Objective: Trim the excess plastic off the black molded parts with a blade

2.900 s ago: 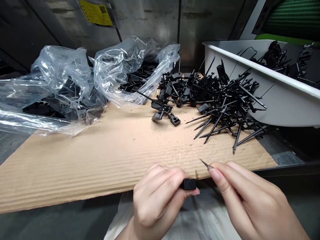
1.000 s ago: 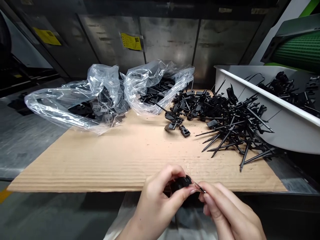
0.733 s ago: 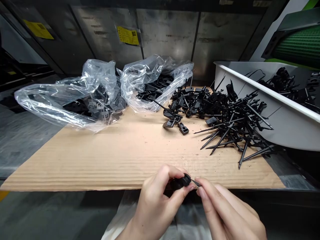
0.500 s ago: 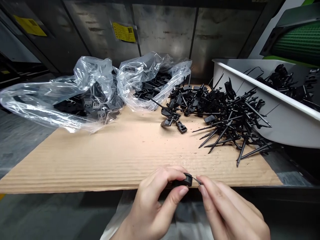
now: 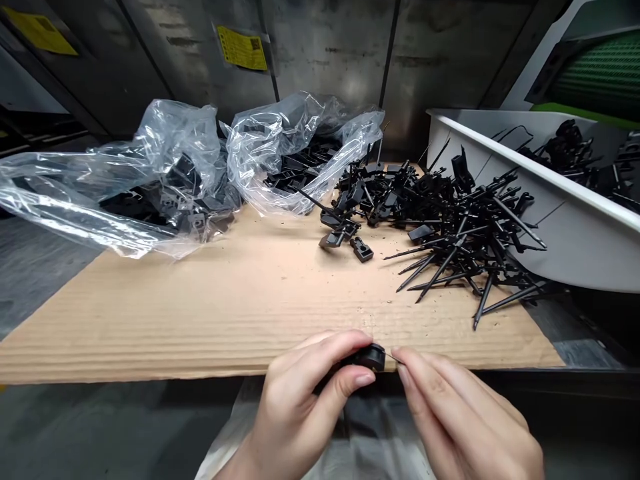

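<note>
Black plastic block point(image 5: 370, 358) is at the near edge of the cardboard sheet point(image 5: 200, 313), pinched in the left hand point(image 5: 310, 407), thumb below, fingers on top, narrow grip. Right hand point(image 5: 463, 417) just beside it, fingertips point(image 5: 406, 360) closed narrow on a thin black pin point(image 5: 395, 358). Pin end sits at the block; can't tell if they touch.

Containers: white plastic tub point(image 5: 575, 253) far right, rim tilted toward the pile, holds black spiked moulded parts point(image 5: 567, 150). Two clear plastic bags point(image 5: 165, 180) point(image 5: 300, 143) far left and far centre, both hold flat black parts.

Loose pile of black spiked parts point(image 5: 450, 233) on the cardboard, right, against the tub's wall. Metal wall behind, yellow label point(image 5: 242, 48).
</note>
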Available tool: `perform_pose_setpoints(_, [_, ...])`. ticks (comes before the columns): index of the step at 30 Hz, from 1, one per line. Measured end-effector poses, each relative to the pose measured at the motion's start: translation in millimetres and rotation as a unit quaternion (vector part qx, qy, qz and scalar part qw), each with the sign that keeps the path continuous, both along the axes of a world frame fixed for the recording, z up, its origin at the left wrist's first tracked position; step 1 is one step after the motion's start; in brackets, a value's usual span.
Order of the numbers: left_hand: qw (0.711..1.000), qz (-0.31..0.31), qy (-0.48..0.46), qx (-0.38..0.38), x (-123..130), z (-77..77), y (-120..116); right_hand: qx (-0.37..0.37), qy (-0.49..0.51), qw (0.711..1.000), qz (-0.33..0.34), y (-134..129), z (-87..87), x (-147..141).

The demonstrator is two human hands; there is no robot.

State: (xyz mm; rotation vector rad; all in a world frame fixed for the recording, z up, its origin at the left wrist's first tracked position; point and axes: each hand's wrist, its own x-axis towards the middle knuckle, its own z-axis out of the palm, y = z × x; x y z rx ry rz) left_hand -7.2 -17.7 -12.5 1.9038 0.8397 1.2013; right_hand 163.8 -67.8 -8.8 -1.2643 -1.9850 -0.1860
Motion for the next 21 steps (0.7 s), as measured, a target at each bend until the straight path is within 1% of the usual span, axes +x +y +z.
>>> perform_pose_setpoints(4, [1.0,0.003,-0.012,-0.029,0,1.8,1,-0.018,0.035,0.999,0.029,3,-2.6,-2])
perform_pose_setpoints(8, [0.999,0.014,-0.024,-0.035,0,2.5,0,-0.016,0.037,0.999,0.024,3,-3.6,-3])
perform_pose_setpoints(10, [0.999,0.011,-0.028,-0.033,0,2.2,0,-0.032,0.049,0.998,0.026,2,-1.0,-3])
perform_pose_setpoints(11, [0.999,0.009,-0.031,-0.033,0,2.0,1,-0.053,0.063,0.996,0.031,2,1.5,-3])
perform_pose_setpoints(13, [0.999,0.0,-0.042,-0.033,0,1.6,1,-0.125,0.105,0.985,0.047,2,8.2,-2])
perform_pose_setpoints(15, [0.998,-0.011,-0.055,-0.033,0,1.6,1,-0.207,0.154,0.964,0.064,3,15.7,0])
perform_pose_setpoints(17, [0.998,-0.018,-0.061,-0.029,1,2.1,1,-0.273,0.19,0.94,0.073,4,21.7,1])
perform_pose_setpoints(21, [0.998,-0.015,-0.054,-0.017,1,3.2,0,-0.359,0.22,0.904,0.072,4,24.2,0])
